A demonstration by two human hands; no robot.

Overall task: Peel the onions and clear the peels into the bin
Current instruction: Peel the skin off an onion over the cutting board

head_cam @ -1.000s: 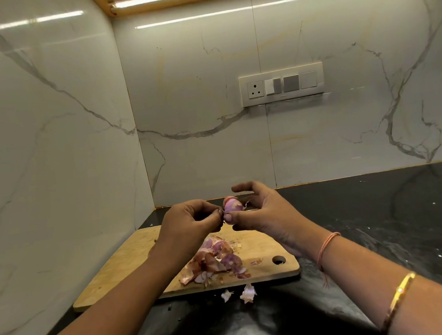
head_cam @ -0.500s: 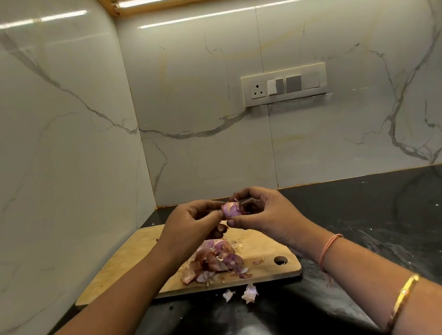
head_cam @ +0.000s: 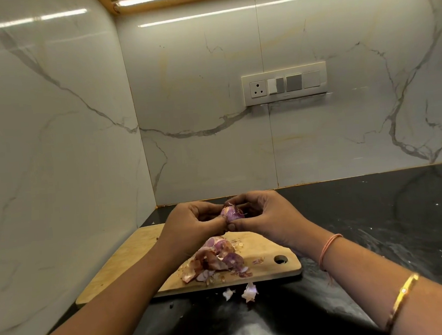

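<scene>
Mid-peel in the corner of the black bench (head_cam: 375, 222): on my feed, a small purple onion (head_cam: 231, 213) sits at centre frame, raised above the wooden cutting board (head_cam: 132, 254) and pinched from both sides. The left hand (head_cam: 192, 223) has its grip curled against the onion's left side, with thumb and fingertips pressed to the skin. The right hand (head_cam: 265, 216) cups it from the right, fingers arched over the top and thumb beneath. A papery shred sticks out from the onion's right edge, so I judge this one only partly stripped. Below the hands, toward lower centre, a heap of peels (head_cam: 216, 259) in purple and brown lies on the board; I cannot tell whether a whole onion sits within it. Two pale scraps (head_cam: 249, 292) lie on the bench just off the board's near edge. No container shows anywhere in frame, neither bin nor bowl. I reckon the peeling is under way and the clearing not yet begun, with every peel in view left to gather for a bin I cannot see.
</scene>
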